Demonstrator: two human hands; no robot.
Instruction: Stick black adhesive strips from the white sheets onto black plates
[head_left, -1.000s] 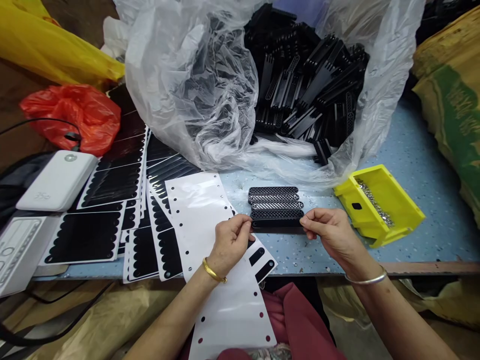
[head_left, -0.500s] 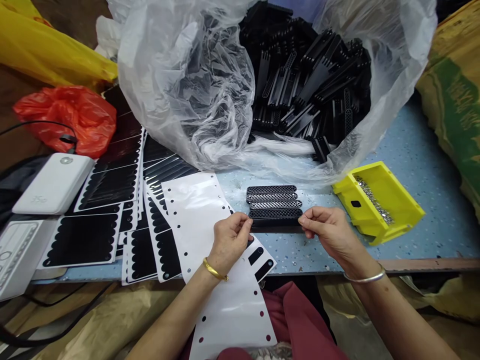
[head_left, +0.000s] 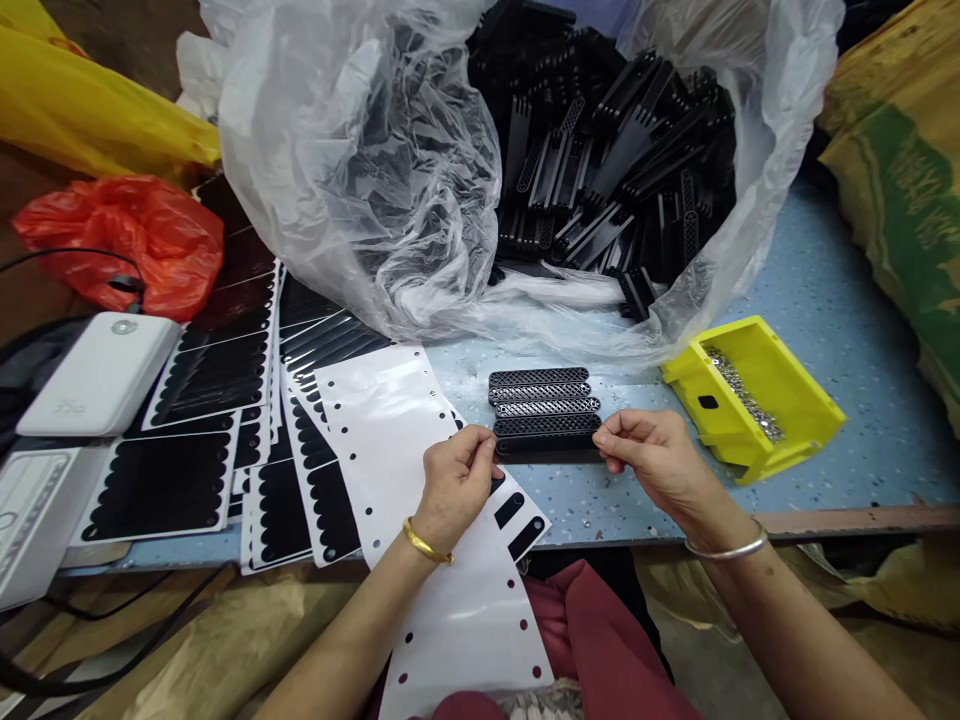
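A thin black adhesive strip [head_left: 549,442] is stretched level between my two hands. My left hand [head_left: 459,482] pinches its left end, thumb against forefinger, with a white backing sheet [head_left: 390,440] under the wrist. At the other end, my right hand [head_left: 646,455] has the strip between thumb and fingertips. The strip lies along the near edge of a row of several black lattice-patterned plastic bars [head_left: 546,408] on the table. Whether it touches the nearest bar along its whole length, I cannot tell.
A large clear plastic bag [head_left: 360,200] full of black plastic parts [head_left: 600,160] fills the back. At right stands a yellow bin [head_left: 795,400] with small metal pieces. Sheets of black stickers [head_left: 161,480], a white power bank [head_left: 97,375] and a red bag [head_left: 127,240] are at left.
The view has shifted slightly, moving most things a little to the left. Both hands keep their pinch on the strip's ends, almost unmoved beside the bars.
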